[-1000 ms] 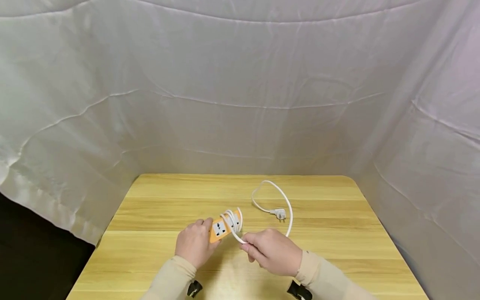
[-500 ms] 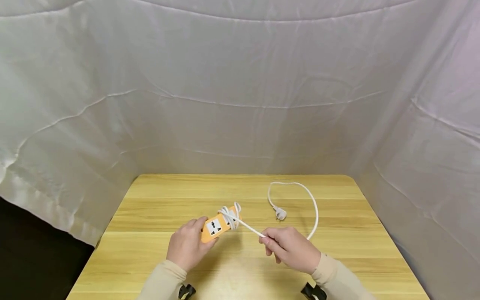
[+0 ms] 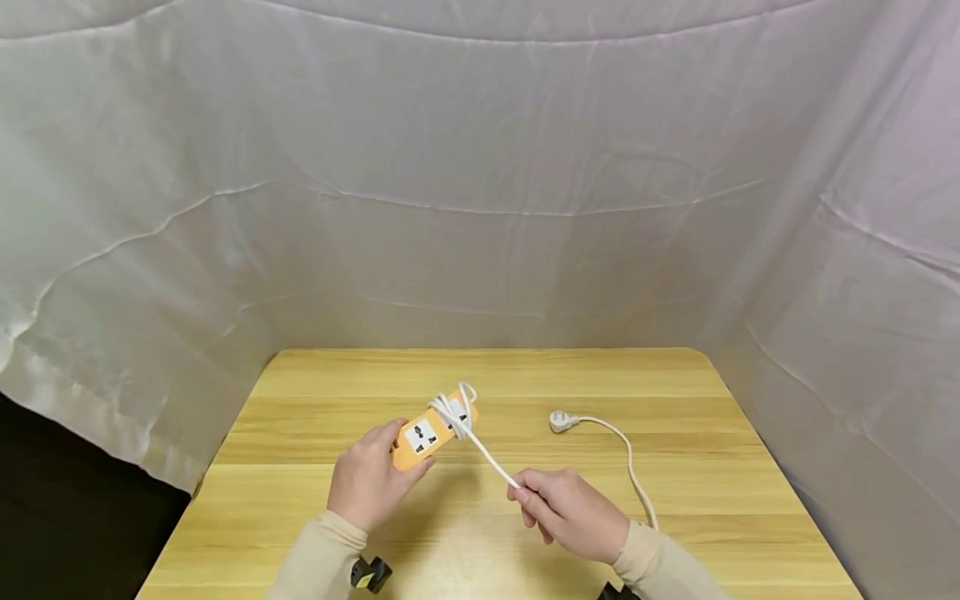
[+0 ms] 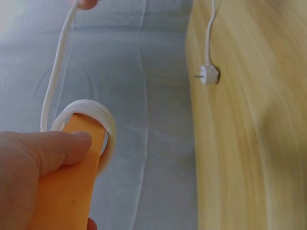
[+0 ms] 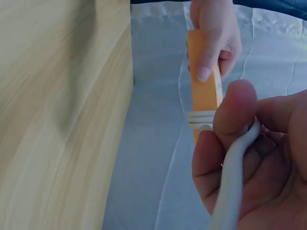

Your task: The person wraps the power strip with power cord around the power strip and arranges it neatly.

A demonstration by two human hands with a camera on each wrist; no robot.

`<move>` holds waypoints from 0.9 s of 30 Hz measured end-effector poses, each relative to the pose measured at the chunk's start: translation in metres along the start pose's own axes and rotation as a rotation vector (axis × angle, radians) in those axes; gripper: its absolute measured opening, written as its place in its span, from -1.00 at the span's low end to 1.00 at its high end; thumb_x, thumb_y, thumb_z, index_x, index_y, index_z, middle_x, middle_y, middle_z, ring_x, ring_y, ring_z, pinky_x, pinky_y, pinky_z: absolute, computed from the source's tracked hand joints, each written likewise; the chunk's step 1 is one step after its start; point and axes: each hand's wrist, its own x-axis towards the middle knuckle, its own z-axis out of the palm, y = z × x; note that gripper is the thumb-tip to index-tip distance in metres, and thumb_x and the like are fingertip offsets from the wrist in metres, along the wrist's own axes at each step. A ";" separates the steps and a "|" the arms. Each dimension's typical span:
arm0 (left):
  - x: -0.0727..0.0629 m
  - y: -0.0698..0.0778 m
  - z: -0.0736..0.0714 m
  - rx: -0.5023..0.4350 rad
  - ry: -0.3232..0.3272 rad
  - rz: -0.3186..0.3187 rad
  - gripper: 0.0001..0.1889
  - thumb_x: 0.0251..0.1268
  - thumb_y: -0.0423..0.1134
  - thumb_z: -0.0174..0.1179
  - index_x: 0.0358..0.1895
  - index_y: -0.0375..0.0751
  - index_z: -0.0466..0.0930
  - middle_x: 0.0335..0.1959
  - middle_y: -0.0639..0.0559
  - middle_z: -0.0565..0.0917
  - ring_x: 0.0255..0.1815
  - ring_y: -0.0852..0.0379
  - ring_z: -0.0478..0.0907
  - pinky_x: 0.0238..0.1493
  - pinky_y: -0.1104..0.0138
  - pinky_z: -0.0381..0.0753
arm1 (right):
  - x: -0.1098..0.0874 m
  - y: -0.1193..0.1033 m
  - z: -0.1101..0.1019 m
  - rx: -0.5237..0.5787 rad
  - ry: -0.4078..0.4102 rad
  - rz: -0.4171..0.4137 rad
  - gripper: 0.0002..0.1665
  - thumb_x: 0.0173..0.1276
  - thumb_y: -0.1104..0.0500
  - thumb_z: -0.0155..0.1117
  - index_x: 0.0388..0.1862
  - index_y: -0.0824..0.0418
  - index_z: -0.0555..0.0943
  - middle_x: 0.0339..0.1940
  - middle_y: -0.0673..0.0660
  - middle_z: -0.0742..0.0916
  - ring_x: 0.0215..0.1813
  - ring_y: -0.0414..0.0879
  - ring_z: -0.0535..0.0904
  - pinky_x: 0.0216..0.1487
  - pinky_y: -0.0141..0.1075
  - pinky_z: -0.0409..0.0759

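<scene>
An orange power strip (image 3: pixel 408 451) with white sockets is held above the table by my left hand (image 3: pixel 369 481), which grips its near end with the thumb along one side. Several turns of white cord (image 4: pixel 88 106) wrap around the strip's far end. From these turns the cord runs taut to my right hand (image 3: pixel 572 514), whose thumb and fingers pinch it. In the right wrist view the cord (image 5: pixel 231 182) passes out of the curled fingers towards the camera. The cord's white plug (image 3: pixel 559 421) lies on the table, pins showing, beyond the right hand.
The wooden table (image 3: pixel 337 383) has rounded far corners. Pale grey fabric (image 3: pixel 480 250) hangs behind it and at both sides. A dark area (image 3: pixel 75 508) lies off the left edge. A black wrist mount (image 3: pixel 371 575) sits below the left hand.
The power strip has tilted up and shifted left with my left hand. My right hand has drawn the cord away to the right, stretching it. The plug has turned over, and its cord loop has straightened.
</scene>
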 end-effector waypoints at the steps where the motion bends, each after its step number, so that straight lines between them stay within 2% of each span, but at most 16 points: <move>1: 0.001 0.000 -0.001 -0.007 0.005 0.005 -0.40 -0.18 0.03 0.54 -0.05 -0.25 0.62 -0.37 -0.04 0.70 -0.58 0.26 0.48 -0.63 0.44 0.39 | 0.001 0.000 0.001 -0.001 -0.001 -0.006 -0.81 0.56 0.15 -0.06 -0.22 0.00 0.52 -0.57 -0.15 0.55 -0.68 -0.52 0.40 -0.68 -0.56 0.38; 11: 0.007 0.005 -0.014 -0.035 0.007 -0.001 -0.40 -0.15 0.06 0.52 -0.04 -0.23 0.62 -0.31 -0.06 0.71 -0.52 0.23 0.53 -0.58 0.41 0.46 | 0.004 -0.001 0.009 0.079 -0.088 -0.016 -0.84 0.54 0.23 -0.04 -0.13 0.07 0.52 -0.43 -0.17 0.62 -0.50 -0.42 0.57 -0.51 -0.52 0.53; 18: 0.010 0.012 -0.024 -0.081 0.016 0.022 -0.38 -0.16 0.07 0.53 -0.03 -0.22 0.63 -0.32 -0.03 0.71 -0.53 0.26 0.50 -0.58 0.45 0.43 | 0.007 0.002 0.011 0.135 -0.126 -0.021 -0.85 0.52 0.26 -0.01 -0.13 0.11 0.53 -0.34 -0.11 0.69 -0.39 -0.36 0.63 -0.38 -0.48 0.59; 22: 0.012 0.017 -0.027 -0.117 0.006 0.029 -0.36 -0.18 0.08 0.54 -0.01 -0.22 0.62 -0.33 -0.01 0.70 -0.55 0.31 0.46 -0.60 0.49 0.39 | 0.008 0.006 0.013 0.165 -0.126 -0.029 -0.87 0.51 0.26 0.01 -0.17 0.13 0.54 -0.30 -0.06 0.72 -0.33 -0.35 0.64 -0.33 -0.48 0.60; 27: 0.014 0.023 -0.031 -0.174 0.026 0.064 -0.37 -0.22 0.05 0.56 -0.04 -0.23 0.64 -0.31 -0.02 0.71 -0.54 0.31 0.48 -0.60 0.51 0.41 | 0.010 0.014 0.013 0.156 -0.095 -0.038 -0.91 0.45 0.26 0.11 -0.22 0.15 0.57 -0.29 -0.05 0.75 -0.30 -0.32 0.66 -0.33 -0.46 0.61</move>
